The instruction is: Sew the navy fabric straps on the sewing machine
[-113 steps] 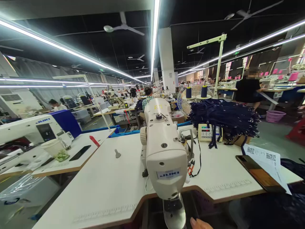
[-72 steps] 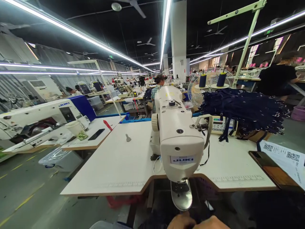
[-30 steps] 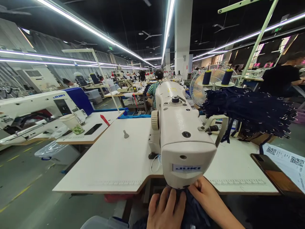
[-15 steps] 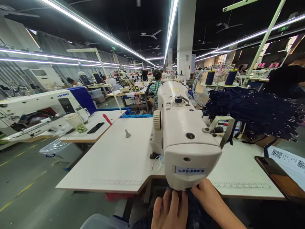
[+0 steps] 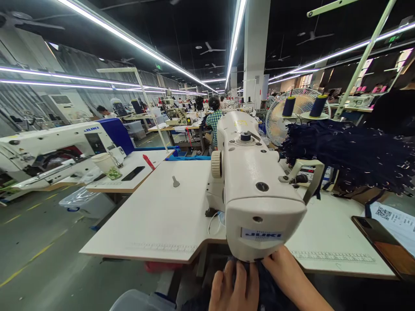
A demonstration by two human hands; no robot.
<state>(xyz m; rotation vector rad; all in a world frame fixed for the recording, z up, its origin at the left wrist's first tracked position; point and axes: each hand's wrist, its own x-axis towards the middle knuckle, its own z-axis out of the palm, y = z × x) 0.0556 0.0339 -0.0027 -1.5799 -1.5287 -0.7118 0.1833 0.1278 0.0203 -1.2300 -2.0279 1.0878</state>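
Observation:
Both my hands rest at the bottom of the view on dark navy fabric (image 5: 264,289), just under the head of a cream sewing machine (image 5: 256,190). My left hand (image 5: 235,290) lies flat on the cloth with its fingers stretched toward the machine. My right hand (image 5: 285,272) presses the cloth from the right, fingertips close to the machine's front; the needle area is hidden by the machine head. The machine stands on a white work table (image 5: 158,216).
A heap of navy straps (image 5: 350,153) lies at the right behind the machine, with two thread cones (image 5: 319,106) and a fan (image 5: 293,114). A phone (image 5: 385,246) and printed paper (image 5: 397,220) lie at the right edge. Another machine (image 5: 55,149) stands left; people work farther back.
The view has shifted from high over the table to closer behind the machine. My hands came up from the bottom edge and settled on the dark fabric under the machine head.

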